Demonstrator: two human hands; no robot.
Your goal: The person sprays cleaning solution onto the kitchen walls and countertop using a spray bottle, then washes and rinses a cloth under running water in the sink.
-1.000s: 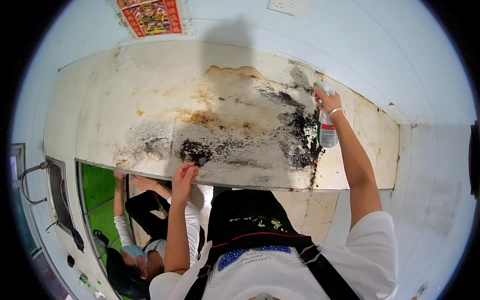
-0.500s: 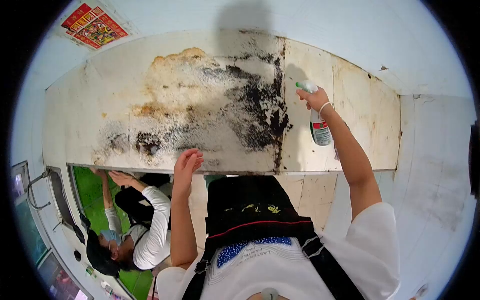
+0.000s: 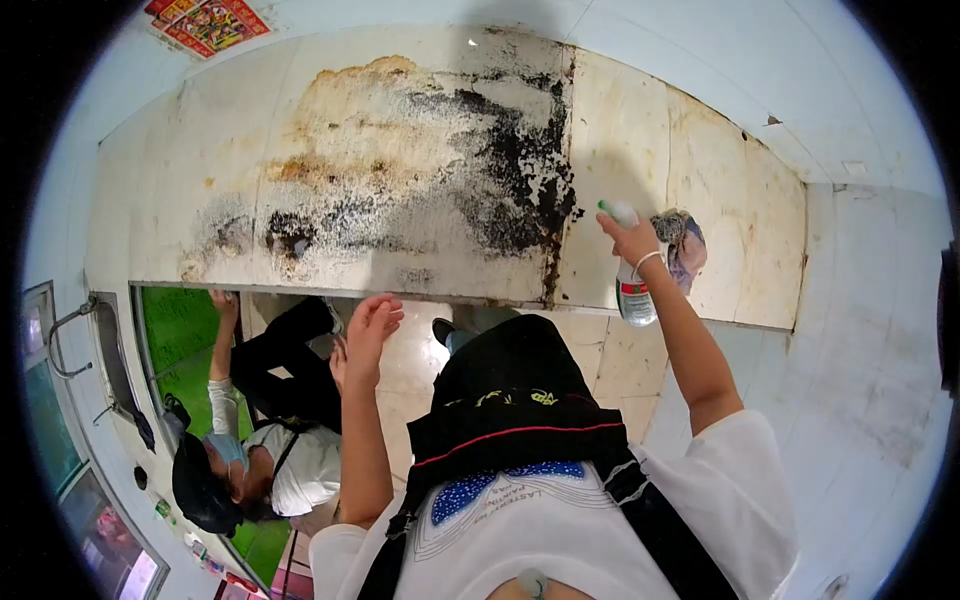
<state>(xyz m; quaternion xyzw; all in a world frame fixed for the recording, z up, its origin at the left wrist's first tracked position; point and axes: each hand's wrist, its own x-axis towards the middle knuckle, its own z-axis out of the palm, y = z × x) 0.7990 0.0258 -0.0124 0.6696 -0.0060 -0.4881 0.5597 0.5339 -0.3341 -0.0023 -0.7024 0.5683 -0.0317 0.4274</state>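
My right hand [image 3: 630, 243] is closed around the neck of a spray bottle [image 3: 636, 303] with a white and green trigger head and a red and white label. The bottle is above the right part of a pale, stained counter [image 3: 620, 120]. Beside that hand, on the counter, lie a crumpled greyish-pink cloth [image 3: 688, 255] and a grey wire scourer [image 3: 668, 228], partly behind my wrist. My left hand [image 3: 373, 335] holds nothing; its fingers are loosely bent and apart, near the counter's front edge. Black and brown stains [image 3: 515, 190] cover the counter's middle and left.
To the left, a person in a dark cap [image 3: 205, 485] and face mask crouches low, one arm raised by a green panel [image 3: 180, 325]. A red printed sticker [image 3: 210, 25] is on the wall at upper left. A black apron [image 3: 510, 380] hangs in front of me.
My view has tilted, so the counter sits higher. The bottle has shifted toward the counter's front, and the cloth and scourer show beside it. The crouching person has lowered one arm.
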